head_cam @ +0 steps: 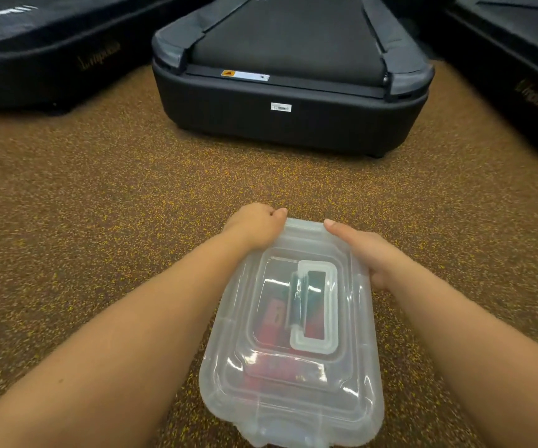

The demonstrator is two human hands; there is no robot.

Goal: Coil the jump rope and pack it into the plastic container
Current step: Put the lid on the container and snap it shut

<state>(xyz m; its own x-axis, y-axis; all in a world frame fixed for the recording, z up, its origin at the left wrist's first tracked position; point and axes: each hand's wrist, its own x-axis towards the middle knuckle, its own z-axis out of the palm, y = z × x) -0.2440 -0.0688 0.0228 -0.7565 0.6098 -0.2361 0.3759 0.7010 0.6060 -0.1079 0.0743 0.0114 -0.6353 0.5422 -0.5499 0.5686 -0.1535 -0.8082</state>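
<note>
A clear plastic container (pixel 351 367) with its lid on lies on the floor in front of me, a folded handle on top of the lid. Through the cloudy lid I make out red and dark shapes, the jump rope (pixel 275 318), inside. My left hand (pixel 254 226) grips the far left corner of the lid, fingers curled over the edge. My right hand (pixel 363 247) holds the far right side, thumb pressed along the lid's rim.
The floor (pixel 99 221) is brown rubber flecked with yellow. The back end of a dark treadmill (pixel 290 118) stands straight ahead, with another treadmill (pixel 35 59) at the left and a third treadmill (pixel 526 76) at the right.
</note>
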